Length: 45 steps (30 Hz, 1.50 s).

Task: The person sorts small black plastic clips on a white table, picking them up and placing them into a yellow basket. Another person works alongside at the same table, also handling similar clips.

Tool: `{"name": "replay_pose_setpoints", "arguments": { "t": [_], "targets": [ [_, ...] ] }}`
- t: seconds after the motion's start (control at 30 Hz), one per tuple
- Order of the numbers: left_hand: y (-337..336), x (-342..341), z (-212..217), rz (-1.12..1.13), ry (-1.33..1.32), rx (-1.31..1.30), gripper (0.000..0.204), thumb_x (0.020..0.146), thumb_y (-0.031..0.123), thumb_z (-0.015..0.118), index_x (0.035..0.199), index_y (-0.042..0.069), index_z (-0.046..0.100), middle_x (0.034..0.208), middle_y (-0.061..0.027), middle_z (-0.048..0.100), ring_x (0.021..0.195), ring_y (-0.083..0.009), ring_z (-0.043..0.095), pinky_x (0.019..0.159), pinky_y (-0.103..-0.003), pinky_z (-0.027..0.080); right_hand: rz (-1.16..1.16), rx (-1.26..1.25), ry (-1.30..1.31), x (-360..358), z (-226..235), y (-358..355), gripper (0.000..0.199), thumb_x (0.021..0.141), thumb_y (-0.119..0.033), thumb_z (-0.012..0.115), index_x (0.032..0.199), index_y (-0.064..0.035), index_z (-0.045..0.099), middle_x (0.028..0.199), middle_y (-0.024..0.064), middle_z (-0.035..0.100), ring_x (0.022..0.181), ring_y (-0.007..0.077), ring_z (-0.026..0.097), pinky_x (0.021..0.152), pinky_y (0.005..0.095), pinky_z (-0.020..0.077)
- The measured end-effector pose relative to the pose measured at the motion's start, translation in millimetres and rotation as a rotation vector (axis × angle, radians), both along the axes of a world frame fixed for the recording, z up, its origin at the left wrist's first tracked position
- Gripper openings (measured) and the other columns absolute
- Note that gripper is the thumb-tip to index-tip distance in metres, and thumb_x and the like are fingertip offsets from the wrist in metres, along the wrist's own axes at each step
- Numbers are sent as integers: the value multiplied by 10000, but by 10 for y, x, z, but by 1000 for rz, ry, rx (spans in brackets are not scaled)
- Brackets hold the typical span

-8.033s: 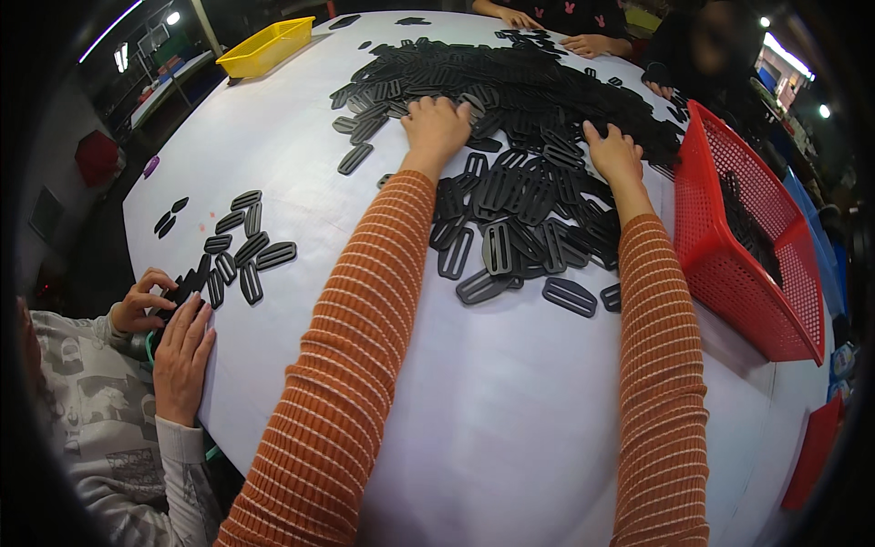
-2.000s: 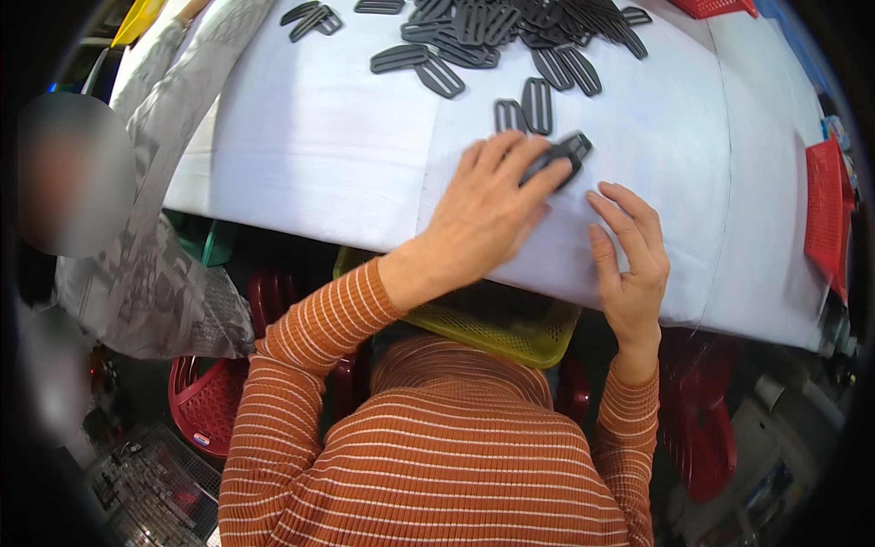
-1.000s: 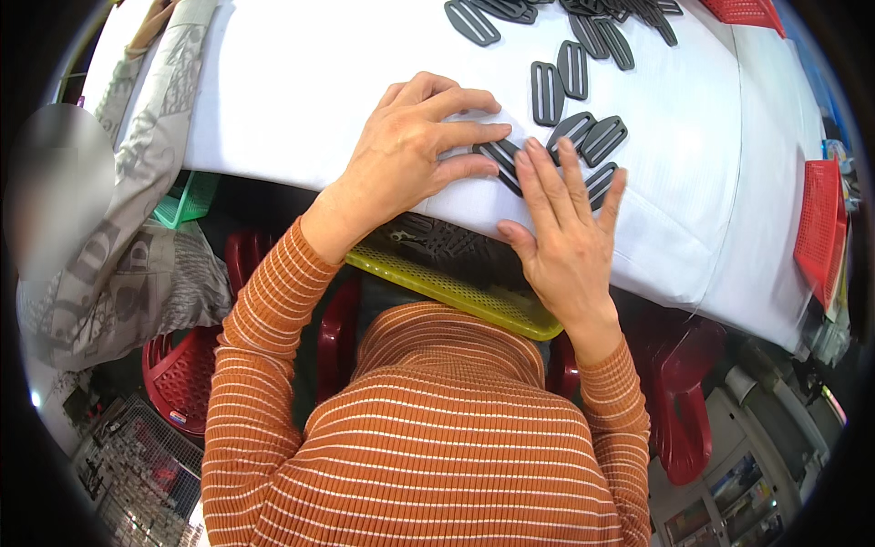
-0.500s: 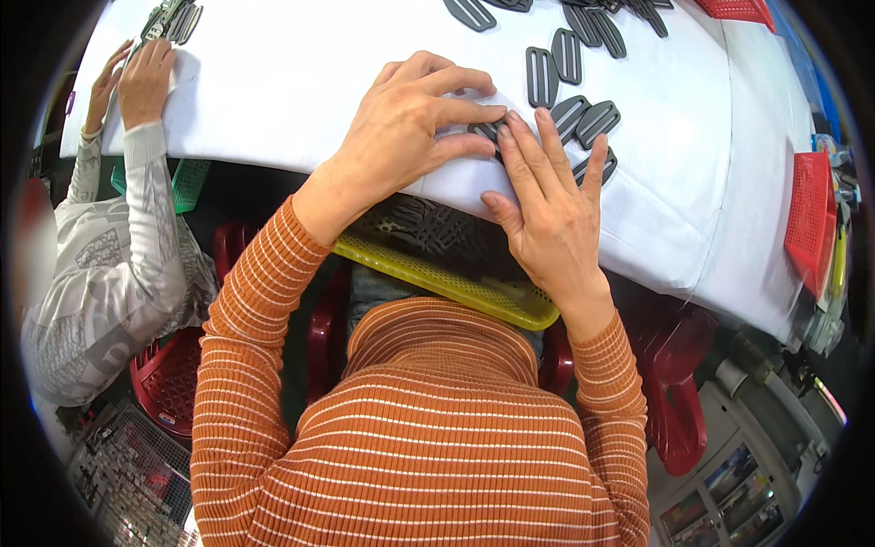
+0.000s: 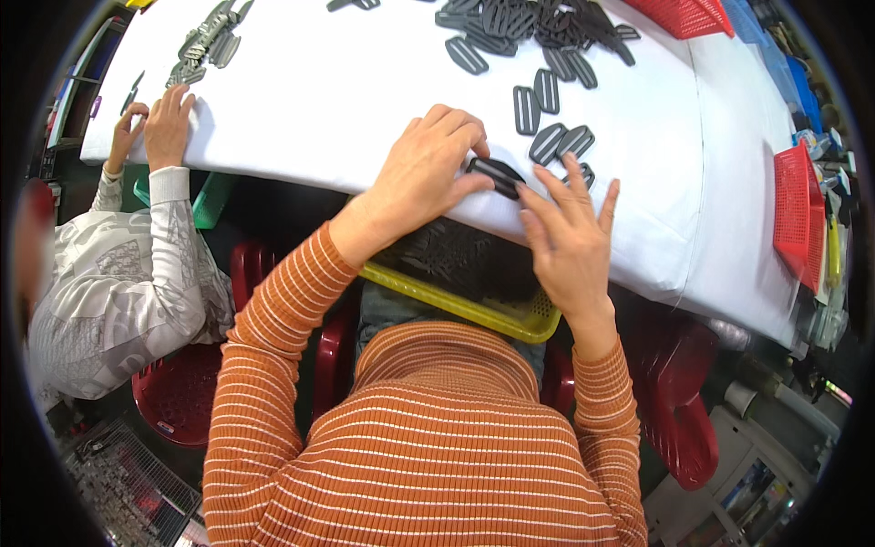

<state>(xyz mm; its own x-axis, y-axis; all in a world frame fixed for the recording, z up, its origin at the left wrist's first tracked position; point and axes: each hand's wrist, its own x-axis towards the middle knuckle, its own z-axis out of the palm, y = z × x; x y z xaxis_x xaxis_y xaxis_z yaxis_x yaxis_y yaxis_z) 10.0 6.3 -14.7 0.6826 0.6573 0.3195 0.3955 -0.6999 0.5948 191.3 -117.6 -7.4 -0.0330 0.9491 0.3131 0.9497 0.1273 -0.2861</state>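
My left hand point(image 5: 427, 166) pinches the left end of a black strap slider buckle point(image 5: 496, 176) between thumb and fingers, at the near edge of the white-covered table point(image 5: 319, 109). The buckle lies at a slant, its right end by my right hand point(image 5: 572, 251). That hand has its fingers spread, the fingertips close to the buckle's right end; whether they touch it I cannot tell. Several like buckles lie just beyond, such as a slotted oval buckle point(image 5: 549, 144), and one is partly hidden behind my right fingers.
A heap of black buckles point(image 5: 510, 20) lies farther back. Below the table edge, a yellow basket point(image 5: 447, 305) over my lap holds more dark pieces. Red baskets point(image 5: 800, 219) stand at the right and far right. At left, another person's hands point(image 5: 164, 128) work beside grey pieces.
The view has shifted, showing more of the far table. My right hand has drawn back from over the buckle, which now shows more fully in my left hand's pinch.
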Motion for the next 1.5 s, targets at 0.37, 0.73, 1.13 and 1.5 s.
{"name": "replay_pose_setpoints", "arguments": {
  "t": [0.37,0.73,1.13,1.5],
  "targets": [
    [-204,489,180,-52,-566,-884,359,995,8,484,1345,-71,489,1144,-131,652,1033,-153,642,913,-299,528,-141,312,547,-79,143,1133,467,1052,-414,367,1398,-138,514,1446,152,501,1426,358,345,1149,622,160],
    [-611,483,171,-60,-638,-855,337,1021,12,437,1335,-94,496,1234,-154,632,1147,-207,634,984,-305,518,-564,314,372,505,192,1430,537,1028,-520,365,1361,-147,561,1415,140,533,1297,351,505,1096,594,314],
    [-493,676,-38,69,-668,-935,350,1012,0,450,1345,-104,489,1195,-95,624,1079,-154,617,973,-301,505,-266,186,591,118,72,1260,422,1029,-392,430,1239,-99,651,1342,198,576,1228,381,549,1028,400,433],
    [-272,479,243,-20,-1002,-1099,364,1062,89,364,1387,-58,441,1304,-142,576,1155,-184,615,1011,-296,500,208,8,1386,-185,433,907,518,945,-35,628,1416,9,418,1113,177,684,1028,195,664,903,296,523]
  ]
}}
